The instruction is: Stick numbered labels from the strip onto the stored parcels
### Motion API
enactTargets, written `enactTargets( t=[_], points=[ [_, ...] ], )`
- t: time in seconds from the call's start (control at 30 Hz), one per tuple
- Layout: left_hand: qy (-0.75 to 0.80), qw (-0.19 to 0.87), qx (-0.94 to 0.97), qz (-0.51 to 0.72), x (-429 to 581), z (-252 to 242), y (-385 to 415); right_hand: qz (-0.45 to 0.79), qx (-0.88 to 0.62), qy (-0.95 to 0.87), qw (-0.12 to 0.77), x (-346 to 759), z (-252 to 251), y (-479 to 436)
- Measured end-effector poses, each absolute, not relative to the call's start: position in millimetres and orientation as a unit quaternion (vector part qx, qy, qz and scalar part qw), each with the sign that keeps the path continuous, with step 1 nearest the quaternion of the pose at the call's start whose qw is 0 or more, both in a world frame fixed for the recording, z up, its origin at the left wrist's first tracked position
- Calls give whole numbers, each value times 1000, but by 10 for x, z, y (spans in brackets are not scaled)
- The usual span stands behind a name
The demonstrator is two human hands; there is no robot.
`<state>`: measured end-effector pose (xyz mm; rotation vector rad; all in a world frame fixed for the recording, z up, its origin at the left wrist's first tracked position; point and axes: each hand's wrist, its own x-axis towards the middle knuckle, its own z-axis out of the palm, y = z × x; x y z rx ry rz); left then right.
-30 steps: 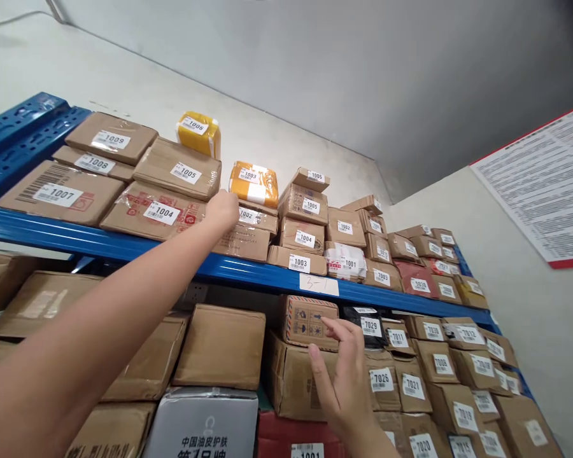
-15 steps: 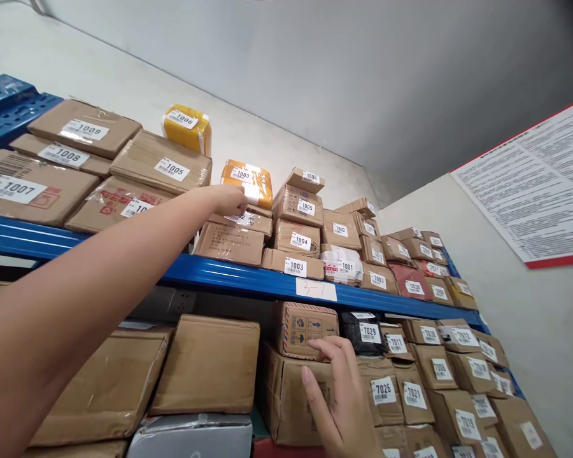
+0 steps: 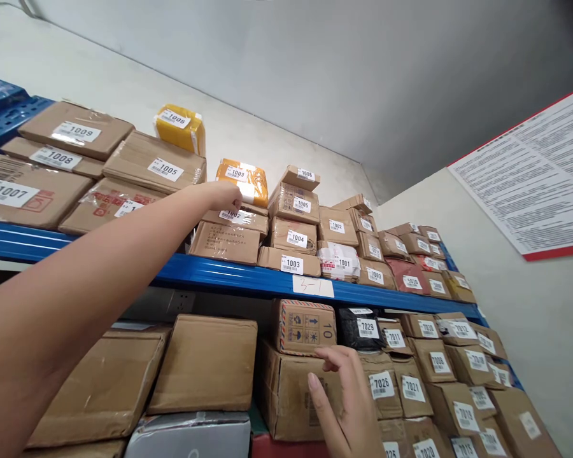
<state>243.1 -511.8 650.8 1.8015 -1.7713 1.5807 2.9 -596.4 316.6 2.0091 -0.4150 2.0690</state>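
Head view looks up at a blue metal shelf (image 3: 248,280) stacked with taped cardboard parcels bearing white number labels. The left hand (image 3: 224,194) reaches up along an outstretched arm, its fingers (image 3: 233,202) held loosely together, not gripping, with the tips touching the flat brown parcel labelled 1002 (image 3: 236,219). That parcel is a low cardboard slab wrapped in glossy clear tape, lying flat on a plain brown box (image 3: 225,243) on the upper shelf, its long axis running left to right along the shelf edge and its label facing outward. Just above it sits a rounded yellow-orange padded packet marked 1003 (image 3: 246,180), shiny and soft-looking. The right hand (image 3: 346,401) hovers lower, palm turned toward the shelving, fingers slightly spread and curled, holding nothing, close in front of a large worn cardboard box (image 3: 289,394). Directly above that box stands a small carton with a striped airmail border and the number 10 (image 3: 305,327).
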Motion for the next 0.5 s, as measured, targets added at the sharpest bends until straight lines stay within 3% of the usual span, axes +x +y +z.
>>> enactTargets(
  t=[0.2, 0.5],
  points=[
    [-595, 104, 587, 539, 2523, 6470, -5093, 703, 686, -151, 108, 29, 3135, -6001],
    [-572, 84, 617, 534, 2427, 6541, -5117, 662, 720, -121, 172, 89, 3403, -5868]
  ],
)
